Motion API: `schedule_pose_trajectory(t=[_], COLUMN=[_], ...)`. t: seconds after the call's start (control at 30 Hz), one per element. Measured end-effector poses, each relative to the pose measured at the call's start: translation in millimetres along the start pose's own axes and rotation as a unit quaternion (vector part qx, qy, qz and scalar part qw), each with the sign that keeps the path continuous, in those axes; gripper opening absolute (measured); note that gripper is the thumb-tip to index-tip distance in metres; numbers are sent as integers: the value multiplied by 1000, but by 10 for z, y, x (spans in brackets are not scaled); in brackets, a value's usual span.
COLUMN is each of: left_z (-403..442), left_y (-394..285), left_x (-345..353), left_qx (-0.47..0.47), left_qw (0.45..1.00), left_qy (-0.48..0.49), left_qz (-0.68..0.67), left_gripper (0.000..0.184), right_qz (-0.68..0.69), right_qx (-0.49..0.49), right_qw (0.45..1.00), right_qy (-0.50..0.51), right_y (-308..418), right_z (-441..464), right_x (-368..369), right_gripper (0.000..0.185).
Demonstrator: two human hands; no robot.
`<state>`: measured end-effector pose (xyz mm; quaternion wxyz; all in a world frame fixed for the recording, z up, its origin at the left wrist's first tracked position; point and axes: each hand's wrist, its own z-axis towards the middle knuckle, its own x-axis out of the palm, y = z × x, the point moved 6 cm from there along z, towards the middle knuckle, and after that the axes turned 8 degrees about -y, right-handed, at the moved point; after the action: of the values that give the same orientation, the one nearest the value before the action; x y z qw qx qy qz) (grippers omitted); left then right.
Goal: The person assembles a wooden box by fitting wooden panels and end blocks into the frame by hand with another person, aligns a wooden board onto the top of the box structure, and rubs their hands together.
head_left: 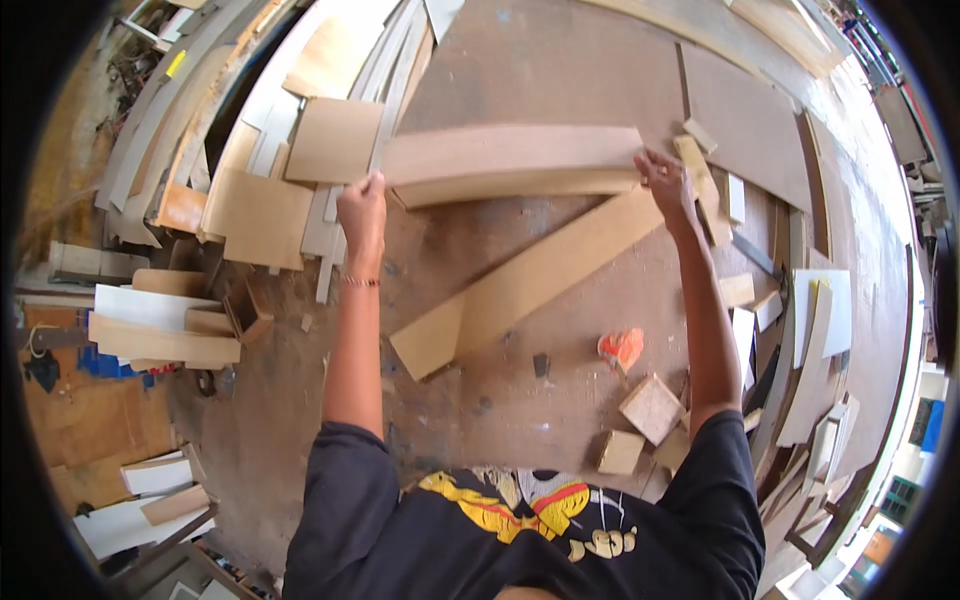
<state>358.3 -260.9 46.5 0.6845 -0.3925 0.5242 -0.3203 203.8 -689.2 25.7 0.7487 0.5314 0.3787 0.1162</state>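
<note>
A long board [510,150] is extending above the counter [520,410], its long axis running left to right. The left hand [362,212] and right hand [668,185] are gripping its opposite ends, fingers [651,163] curled closely in. A second board [527,286] is lying diagonally.

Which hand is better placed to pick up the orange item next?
Probably the right hand: the orange crumpled item lies nearer to it than to the left hand. Both hands hold opposite ends of the long board, so either must let go first.
</note>
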Motion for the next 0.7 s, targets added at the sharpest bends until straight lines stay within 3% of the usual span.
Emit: schedule_pose_trajectory(t=[0.17,0.23,0.33,0.7], left_z=[1,-11,-26,32], left_y=[-21,-81,-89,-19], left_x=[65,47,44,48], left_qx=[-26,-11,-53,-55], left_qw=[999,994,993,992], left_qy=[23,-17,5,33], left_qz=[-12,-106,-105,-106], left_gripper=[30,28,30,28], right_qz=[2,10,31,41], right_qx=[17,23,60,90], right_qw=[999,999,997,994], right_qy=[28,29,22,50], right_y=[121,146,171,133], right_z=[24,41,81,82], right_x=[-9,-3,-11,-10], right_gripper=[39,39,38,30])
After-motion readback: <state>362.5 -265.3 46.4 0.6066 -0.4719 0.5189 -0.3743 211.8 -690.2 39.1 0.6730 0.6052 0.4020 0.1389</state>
